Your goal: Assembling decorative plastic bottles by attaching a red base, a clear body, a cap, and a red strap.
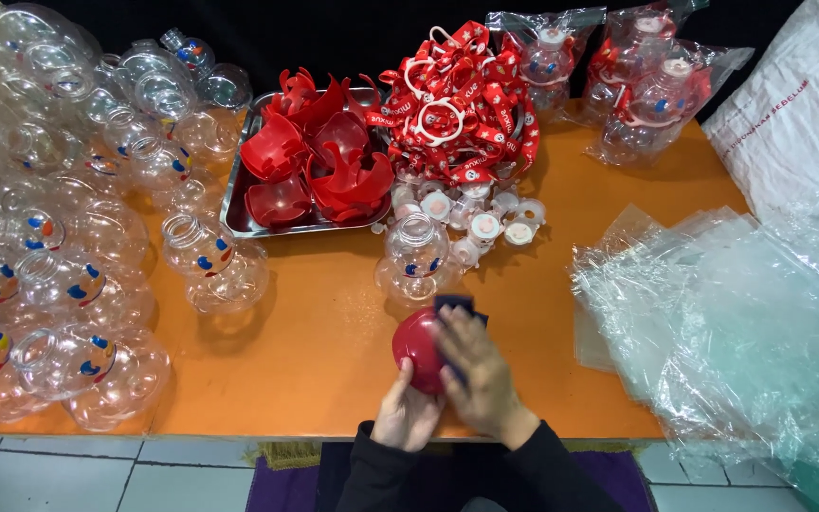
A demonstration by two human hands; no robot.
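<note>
While the left hand point(408, 414) cups the red shell point(416, 349) from below, fingers curled around its near side, the right hand point(479, 370) presses a dark cloth point(453, 305) flat against the shell's right face, fingers extended and close together. The shell sits just above the near edge of the orange table point(324, 351), between both hands.

Handling, as judged: the shell looks like thin moulded plastic, so it should be light, stiff and glossy, hence slippery under bare fingers. Grip it at the rim or cradle the rounded underside; avoid squeezing the dome.

Surroundings:
- A clear bottle point(416, 248) stands just beyond the hands.
- A metal tray point(235, 194) behind it holds more red shells.
- White caps point(485, 225) lie beside the tray, with red straps point(457, 104) heaped behind them.
- Many clear bottles crowd the left side point(59, 284).
- Clear bags point(732, 322) are stacked at right.
- Bagged finished bottles point(651, 90) lie at the far edge.
</note>
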